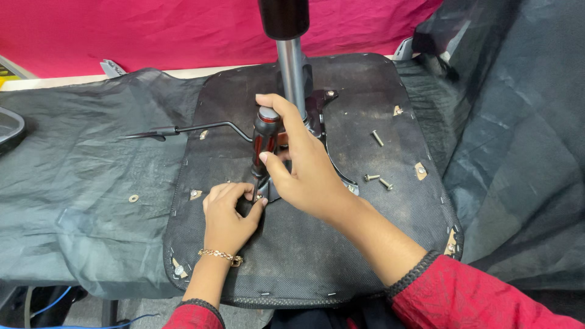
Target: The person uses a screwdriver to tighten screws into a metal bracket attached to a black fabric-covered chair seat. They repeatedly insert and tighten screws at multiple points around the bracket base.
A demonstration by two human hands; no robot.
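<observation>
My right hand (308, 167) is closed around the red-and-black handle of a screwdriver (265, 141), which stands nearly upright with its tip down near the front corner of the black metal mounting plate (323, 122) on the underside of the chair seat (365, 219). My thumb and fingers wrap the handle fully, so that grip is tight on the tool. My left hand (226, 216) sits just below and to the left of the tip, fingers pinched together at the plate's edge; I cannot tell whether they hold a screw or only steady the spot, since the fingertips hide it. A gold bracelet (217, 255) circles that wrist. The seat lies upside down on the surface, its dark fabric bottom facing me, with the grey gas cylinder (292, 76) rising from the plate at the seat's middle toward the far edge. A thin black lever (183, 130) runs out from the plate past the seat's left edge. Three loose screws (378, 158) lie on the seat's right half, apart from both hands. A small washer (133, 198) rests on the grey plastic sheet (73, 183) left of the seat. A pink cloth (152, 30) backs the far edge.
</observation>
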